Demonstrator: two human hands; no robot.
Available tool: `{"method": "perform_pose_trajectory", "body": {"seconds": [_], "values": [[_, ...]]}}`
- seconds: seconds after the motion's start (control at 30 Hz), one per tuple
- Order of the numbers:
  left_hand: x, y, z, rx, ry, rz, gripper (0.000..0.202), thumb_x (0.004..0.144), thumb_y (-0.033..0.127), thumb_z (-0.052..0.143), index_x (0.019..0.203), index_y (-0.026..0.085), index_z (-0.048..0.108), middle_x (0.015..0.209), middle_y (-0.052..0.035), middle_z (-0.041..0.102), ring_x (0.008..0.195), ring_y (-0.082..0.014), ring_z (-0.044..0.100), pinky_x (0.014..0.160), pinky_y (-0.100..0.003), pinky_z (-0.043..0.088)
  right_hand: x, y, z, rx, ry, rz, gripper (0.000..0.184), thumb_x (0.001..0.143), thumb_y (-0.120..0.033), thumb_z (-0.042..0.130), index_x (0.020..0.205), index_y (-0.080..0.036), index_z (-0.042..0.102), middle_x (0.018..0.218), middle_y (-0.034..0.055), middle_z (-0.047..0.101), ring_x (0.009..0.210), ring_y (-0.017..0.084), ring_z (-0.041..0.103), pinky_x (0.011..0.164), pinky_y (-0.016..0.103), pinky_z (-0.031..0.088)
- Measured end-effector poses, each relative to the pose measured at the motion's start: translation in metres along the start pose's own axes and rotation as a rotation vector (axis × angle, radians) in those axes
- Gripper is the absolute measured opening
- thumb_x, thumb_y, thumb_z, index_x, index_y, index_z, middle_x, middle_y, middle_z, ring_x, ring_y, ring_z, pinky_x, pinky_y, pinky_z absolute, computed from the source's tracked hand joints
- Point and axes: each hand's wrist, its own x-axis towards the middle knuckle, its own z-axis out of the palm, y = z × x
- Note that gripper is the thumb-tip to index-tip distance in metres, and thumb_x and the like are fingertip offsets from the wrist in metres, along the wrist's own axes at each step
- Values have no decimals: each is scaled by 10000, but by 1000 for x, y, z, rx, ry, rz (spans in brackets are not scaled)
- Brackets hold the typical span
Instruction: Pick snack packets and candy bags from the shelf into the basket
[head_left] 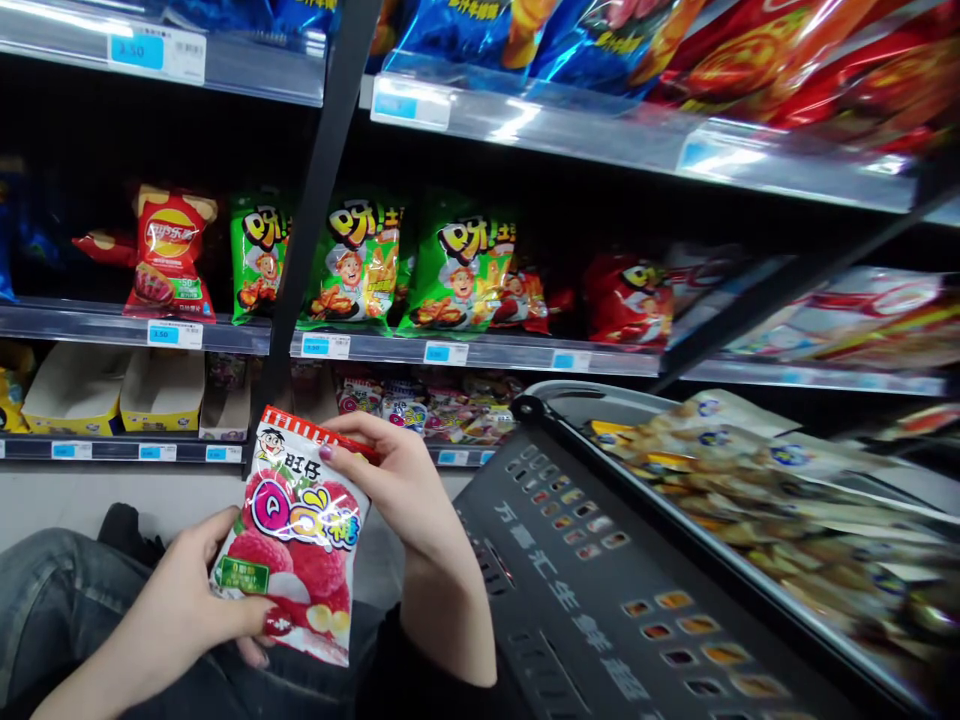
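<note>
A small candy bag point(300, 545), white and red with pictures of raspberry-like fruit and a cartoon face, is held upright in front of my lap. My left hand point(191, 585) grips its lower left side, with the thumb across the front and the other fingers behind. At the upper right corner, my right hand point(394, 480) pinches the red top edge, its thumb in front. Both hands are closed on the same bag. Just right of my right forearm stands a grey shopping basket point(555, 560) filled with many small packets point(750, 500).
Shelves rise ahead, with green snack bags point(457, 270) and a red chip bag point(172, 250) on the middle one. Cardboard boxes point(161, 390) and small candy bags point(405, 405) line the bottom shelf. A dark post point(315, 170) divides the shelving. Blue chip bags point(465, 35) sit above.
</note>
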Motion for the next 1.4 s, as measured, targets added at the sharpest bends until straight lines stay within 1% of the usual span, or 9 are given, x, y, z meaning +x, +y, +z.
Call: {"method": "perform_pose_trajectory", "body": {"seconds": [0.17,0.37,0.6,0.77,1.07,1.23,1.3,1.33,1.4], "values": [[-4,2,0,-63,-42,16,410,568,125,720,948,128,566,588,-5,673,448,-134,604,448,-240,519,3,3,2,31,-29,64,173,661,-278,653,777,-155,618,718,33,654,596,133,588,498,224,458],[-7,9,1,-62,-18,-10,434,556,127,719,952,128,540,607,6,673,452,-121,596,465,-235,512,9,10,5,76,-55,124,173,648,-269,661,771,-155,620,700,17,654,605,134,602,531,233,457],[-6,7,-1,-30,-36,1,422,562,173,729,947,135,560,644,-7,679,484,-146,609,481,-257,512,10,12,5,88,-65,119,163,650,-254,664,769,-152,622,699,10,646,601,122,595,534,225,452],[-6,7,0,-55,-38,5,430,555,185,749,938,133,558,648,-7,679,487,-128,605,479,-231,515,10,12,5,100,-75,118,156,656,-243,661,776,-154,616,694,6,646,596,117,595,530,219,447],[-5,6,0,-72,-35,8,381,569,122,719,910,129,549,645,-6,684,484,-114,599,472,-219,515,10,14,4,87,-78,89,152,662,-260,665,775,-167,623,705,15,652,601,126,589,517,220,440],[-5,6,0,-45,-54,0,406,584,132,713,957,141,554,679,-4,684,507,-133,604,494,-256,517,6,8,4,213,-44,44,158,638,-257,693,768,-186,638,657,-1,646,551,116,571,477,211,423],[-4,4,-4,-30,-92,17,447,584,144,726,998,149,558,749,-23,690,589,-160,626,552,-276,518,2,4,4,272,-28,16,142,630,-247,704,751,-194,652,639,-5,646,539,113,567,472,210,420],[-3,3,-7,-34,-138,29,480,584,155,734,1030,159,555,791,-33,692,646,-174,637,599,-286,516,1,3,4,294,-20,-9,129,627,-242,710,739,-199,660,629,-8,643,529,108,560,465,205,414],[2,-4,-13,-96,-332,36,583,580,227,755,1117,183,532,934,-74,684,799,-221,642,712,-330,500,-3,2,4,317,-1,-99,95,627,-233,718,711,-213,678,623,-13,634,519,94,540,455,193,395]]}}
